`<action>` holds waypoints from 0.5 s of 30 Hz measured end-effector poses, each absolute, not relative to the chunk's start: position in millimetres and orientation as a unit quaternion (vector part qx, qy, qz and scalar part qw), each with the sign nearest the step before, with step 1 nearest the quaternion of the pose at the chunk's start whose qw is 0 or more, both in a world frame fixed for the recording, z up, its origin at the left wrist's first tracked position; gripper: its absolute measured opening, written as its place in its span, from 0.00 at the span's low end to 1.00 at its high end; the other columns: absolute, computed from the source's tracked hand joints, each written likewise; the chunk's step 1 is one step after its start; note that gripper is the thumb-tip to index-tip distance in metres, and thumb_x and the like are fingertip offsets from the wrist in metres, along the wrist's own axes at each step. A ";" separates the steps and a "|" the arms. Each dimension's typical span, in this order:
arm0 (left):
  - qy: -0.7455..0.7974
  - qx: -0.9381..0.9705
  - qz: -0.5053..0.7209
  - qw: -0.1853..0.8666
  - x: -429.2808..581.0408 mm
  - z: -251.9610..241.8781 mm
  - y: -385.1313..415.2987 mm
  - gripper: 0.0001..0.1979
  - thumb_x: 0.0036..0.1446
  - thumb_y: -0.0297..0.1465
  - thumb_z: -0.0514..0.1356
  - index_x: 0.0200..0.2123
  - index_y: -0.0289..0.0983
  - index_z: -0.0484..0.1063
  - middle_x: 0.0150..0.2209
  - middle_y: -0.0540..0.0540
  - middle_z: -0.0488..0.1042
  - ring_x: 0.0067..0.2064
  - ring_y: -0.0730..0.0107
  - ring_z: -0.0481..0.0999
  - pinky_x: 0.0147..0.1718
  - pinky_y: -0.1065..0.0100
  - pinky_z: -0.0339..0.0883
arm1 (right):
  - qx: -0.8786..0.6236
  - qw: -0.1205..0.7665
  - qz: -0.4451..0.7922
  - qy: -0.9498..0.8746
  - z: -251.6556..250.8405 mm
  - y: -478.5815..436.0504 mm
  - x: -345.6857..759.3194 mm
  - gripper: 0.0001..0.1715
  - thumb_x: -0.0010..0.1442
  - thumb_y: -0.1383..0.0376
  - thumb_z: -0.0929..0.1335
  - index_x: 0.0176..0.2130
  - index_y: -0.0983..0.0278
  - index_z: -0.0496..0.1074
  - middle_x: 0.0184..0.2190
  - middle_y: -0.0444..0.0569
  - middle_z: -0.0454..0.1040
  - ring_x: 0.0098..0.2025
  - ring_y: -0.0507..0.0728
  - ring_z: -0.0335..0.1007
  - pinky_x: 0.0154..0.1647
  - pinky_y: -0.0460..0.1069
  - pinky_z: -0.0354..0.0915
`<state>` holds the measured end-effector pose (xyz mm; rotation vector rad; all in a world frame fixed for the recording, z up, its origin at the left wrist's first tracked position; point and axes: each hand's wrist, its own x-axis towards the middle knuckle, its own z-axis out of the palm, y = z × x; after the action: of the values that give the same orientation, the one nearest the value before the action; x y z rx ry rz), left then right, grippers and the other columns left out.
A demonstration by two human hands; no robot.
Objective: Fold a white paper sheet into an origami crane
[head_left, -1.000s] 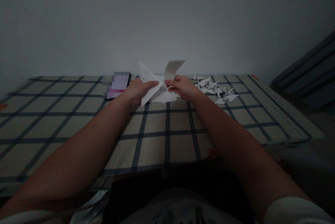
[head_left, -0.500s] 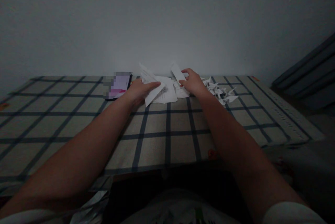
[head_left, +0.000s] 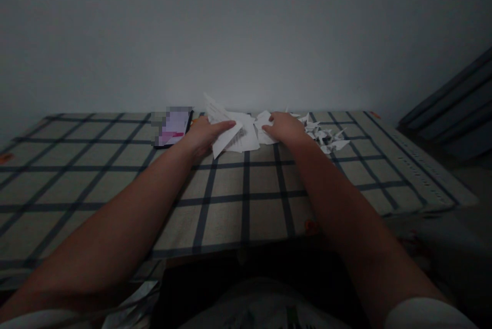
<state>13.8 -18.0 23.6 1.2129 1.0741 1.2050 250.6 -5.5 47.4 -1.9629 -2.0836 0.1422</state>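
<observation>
Dim frame, wide view.

- Wall [head_left: 246, 26]: plain, fills the top half.
- Tabletop [head_left: 246, 185]: checked cloth with dark grid lines, carries everything.
- Dark panel [head_left: 453, 108]: leans well right of the phone, off the tabletop edge.
- Phone [head_left: 172, 126]: lit screen, lying flat near the wall. Using it as the landmark.
- Loose sheets [head_left: 248, 137]: white printed paper in a low pile just right of the phone.
- Paper cranes [head_left: 325, 134]: cluster of small folded ones, further right of the phone, past the pile.
- Left hand [head_left: 203, 137]: just right of the phone. Thumb on top and fingers beneath, clamped on a folded sheet [head_left: 226, 139] whose pointed corner hangs toward the person.
- Right hand [head_left: 286, 128]: right of the phone, between pile and cranes, palm down on a small sheet [head_left: 263, 131]. Fingers lie together over it; can't tell if they grip or only press.

Handling, my read:
- Paper is thin and slides on cloth, so press it flat with the right hand while the left holds its pinch near the fold, not at the tip.
- Keep the right wrist off the cranes; they're touching or nearly touching that hand's far side and would scatter easily.
- Low light, so align edges by feel.

Paper vs fingers: the folded sheet sits in the left pinch, the small sheet directly under the right fingers, and the rest of the pile between the two hands.
</observation>
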 end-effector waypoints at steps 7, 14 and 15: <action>0.455 0.504 0.507 0.531 14.0 21.9 -18.1 0.25 0.44 0.34 0.76 0.46 0.31 0.80 0.50 0.30 0.82 0.48 0.46 0.84 0.51 0.50 0.79 | -0.630 0.091 0.105 -0.764 44.6 -1.0 251.5 0.24 0.62 0.51 0.70 0.44 0.68 0.83 0.48 0.68 0.81 0.51 0.74 0.78 0.53 0.66 0.71; 0.446 0.507 0.507 0.536 13.7 20.7 -16.0 0.25 0.43 0.33 0.76 0.45 0.30 0.80 0.50 0.29 0.82 0.47 0.49 0.85 0.52 0.51 0.78 | -0.637 0.088 0.096 -0.759 46.5 -4.5 253.3 0.29 0.60 0.48 0.73 0.50 0.68 0.82 0.53 0.68 0.79 0.53 0.72 0.77 0.57 0.65 0.69; 0.443 0.507 0.510 0.535 13.4 20.6 -15.8 0.25 0.43 0.34 0.76 0.45 0.30 0.80 0.50 0.29 0.82 0.47 0.49 0.85 0.52 0.51 0.78 | -0.636 0.096 0.095 -0.760 47.0 -4.3 253.6 0.30 0.59 0.48 0.73 0.51 0.68 0.81 0.54 0.68 0.79 0.53 0.72 0.77 0.56 0.65 0.68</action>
<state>13.4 -15.8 20.6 1.2066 1.0558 1.2152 253.6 -4.3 47.0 -1.8856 -2.2513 0.2805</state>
